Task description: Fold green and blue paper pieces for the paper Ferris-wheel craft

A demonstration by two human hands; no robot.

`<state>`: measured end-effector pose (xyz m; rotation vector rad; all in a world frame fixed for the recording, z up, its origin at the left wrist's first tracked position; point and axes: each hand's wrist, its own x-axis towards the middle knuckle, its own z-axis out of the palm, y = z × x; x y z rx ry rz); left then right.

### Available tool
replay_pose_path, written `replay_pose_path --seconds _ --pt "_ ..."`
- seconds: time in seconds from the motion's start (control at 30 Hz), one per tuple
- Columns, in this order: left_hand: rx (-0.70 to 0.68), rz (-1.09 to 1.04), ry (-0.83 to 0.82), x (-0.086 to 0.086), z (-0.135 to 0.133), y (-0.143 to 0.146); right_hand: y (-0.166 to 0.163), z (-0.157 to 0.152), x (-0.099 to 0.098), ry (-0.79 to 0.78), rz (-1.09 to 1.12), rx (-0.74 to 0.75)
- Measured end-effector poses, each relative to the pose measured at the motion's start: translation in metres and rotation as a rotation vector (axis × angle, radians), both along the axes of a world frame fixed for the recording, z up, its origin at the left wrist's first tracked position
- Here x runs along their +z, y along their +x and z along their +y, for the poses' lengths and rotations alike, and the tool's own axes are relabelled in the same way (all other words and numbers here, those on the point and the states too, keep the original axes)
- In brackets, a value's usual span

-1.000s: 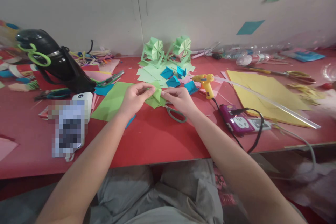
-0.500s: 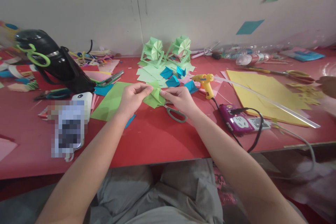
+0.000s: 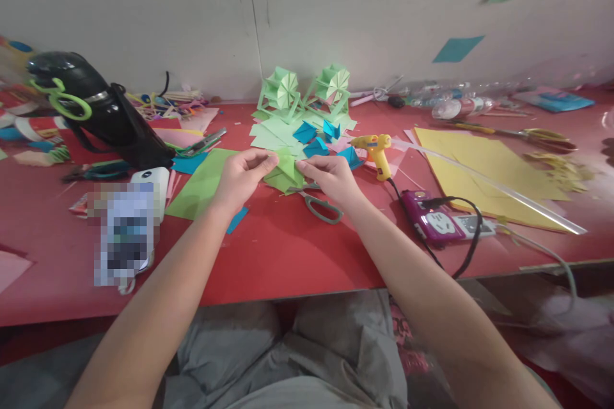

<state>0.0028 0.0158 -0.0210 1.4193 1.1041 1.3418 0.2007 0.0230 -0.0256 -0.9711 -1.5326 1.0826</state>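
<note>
A small folded sheet of green paper [image 3: 286, 172] is held up between my two hands over the red table. My left hand [image 3: 244, 177] pinches its left edge between thumb and fingers. On the opposite edge, my right hand [image 3: 330, 180] grips it the same way. Grey-handled scissors [image 3: 324, 209] lie just under my right hand, their blades partly hidden by the paper. Beneath my left hand is a larger green sheet [image 3: 194, 188], with a blue paper scrap [image 3: 237, 220] near the wrist. Several folded blue paper pieces [image 3: 314, 147] sit just beyond the hands.
Two pale green paper wheel models [image 3: 282, 89] stand at the back. To the right are a yellow glue gun [image 3: 378, 156], a purple power strip [image 3: 432, 217], yellow sheets [image 3: 480, 172] and a clear ruler [image 3: 522, 198]. A black bottle [image 3: 96, 108] and a phone [image 3: 127, 236] are left.
The green paper has tilted and shifted slightly in my fingers, showing more of the scissors. My right hand moved a little right. A hand at the far right edge has mostly left view.
</note>
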Motion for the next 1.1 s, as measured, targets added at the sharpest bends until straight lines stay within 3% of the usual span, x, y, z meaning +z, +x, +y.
replay_pose_path --seconds 0.2,0.7,0.9,1.1 --pt "-0.149 0.060 -0.009 0.005 -0.003 0.000 -0.001 0.002 -0.002 -0.095 0.027 0.012" --pt "-0.096 0.155 0.039 0.001 -0.001 0.002 -0.002 0.004 -0.008 -0.112 0.063 0.077" --pt "-0.103 0.152 -0.021 0.004 -0.004 0.002 -0.002 0.006 -0.011 -0.032 0.046 0.047" --pt "-0.207 0.253 -0.038 0.005 -0.005 0.002 -0.002 0.003 -0.008 0.044 -0.015 0.103"
